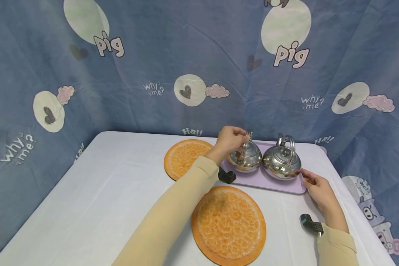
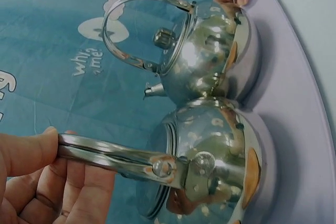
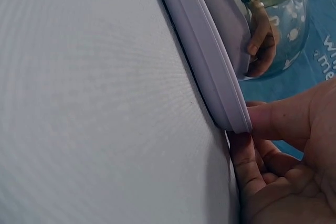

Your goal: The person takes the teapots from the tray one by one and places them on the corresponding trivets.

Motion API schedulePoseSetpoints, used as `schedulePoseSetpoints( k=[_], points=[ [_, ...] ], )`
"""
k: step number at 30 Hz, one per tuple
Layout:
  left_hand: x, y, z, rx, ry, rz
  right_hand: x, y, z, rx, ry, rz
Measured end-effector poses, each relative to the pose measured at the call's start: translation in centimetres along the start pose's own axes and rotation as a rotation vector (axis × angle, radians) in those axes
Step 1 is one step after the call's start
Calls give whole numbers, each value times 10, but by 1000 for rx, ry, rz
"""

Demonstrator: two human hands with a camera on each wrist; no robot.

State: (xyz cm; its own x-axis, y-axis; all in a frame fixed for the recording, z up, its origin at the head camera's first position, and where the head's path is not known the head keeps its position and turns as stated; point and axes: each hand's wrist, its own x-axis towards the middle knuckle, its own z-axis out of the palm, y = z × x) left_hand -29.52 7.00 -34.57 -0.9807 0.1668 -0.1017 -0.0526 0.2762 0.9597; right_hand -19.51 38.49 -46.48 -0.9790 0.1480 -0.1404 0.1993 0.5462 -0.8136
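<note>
Two shiny steel kettles stand side by side on a lilac tray (image 1: 269, 184) at the table's back right. My left hand (image 1: 231, 140) holds the raised handle of the left kettle (image 1: 247, 159) between thumb and fingers, as the left wrist view shows close up. The right kettle (image 1: 280, 164) has its handle up and touches or nearly touches the left one. At the tray's right end my right hand (image 1: 319, 190) grips the rim; in the right wrist view the thumb (image 3: 278, 121) lies on the rim and the fingers (image 3: 247, 166) are below it.
One round orange mat (image 1: 229, 225) lies in front of the tray, and another orange mat (image 1: 186, 159) lies left of it, partly behind my left arm. A white cloth (image 1: 103, 199) covers the table. A blue printed curtain (image 1: 136, 62) hangs behind.
</note>
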Motion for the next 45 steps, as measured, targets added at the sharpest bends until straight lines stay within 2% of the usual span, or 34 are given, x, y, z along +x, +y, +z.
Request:
schedulePoseSetpoints(
  k=[7,17,25,34,45],
  points=[
    [-4,1,-5,-23,-11,-17,1,0,2,25,3,-9],
    [-4,4,-17,-61,-7,7,0,2,2,26,-2,-23],
    [-8,6,-27,-104,-6,22,1,2,-1,6,-26,10],
    [-13,5,-46,-155,-16,33,1,4,1,23,-14,0],
    [-18,2,-75,-164,8,59,0,3,2,40,-12,-17]
  ],
)
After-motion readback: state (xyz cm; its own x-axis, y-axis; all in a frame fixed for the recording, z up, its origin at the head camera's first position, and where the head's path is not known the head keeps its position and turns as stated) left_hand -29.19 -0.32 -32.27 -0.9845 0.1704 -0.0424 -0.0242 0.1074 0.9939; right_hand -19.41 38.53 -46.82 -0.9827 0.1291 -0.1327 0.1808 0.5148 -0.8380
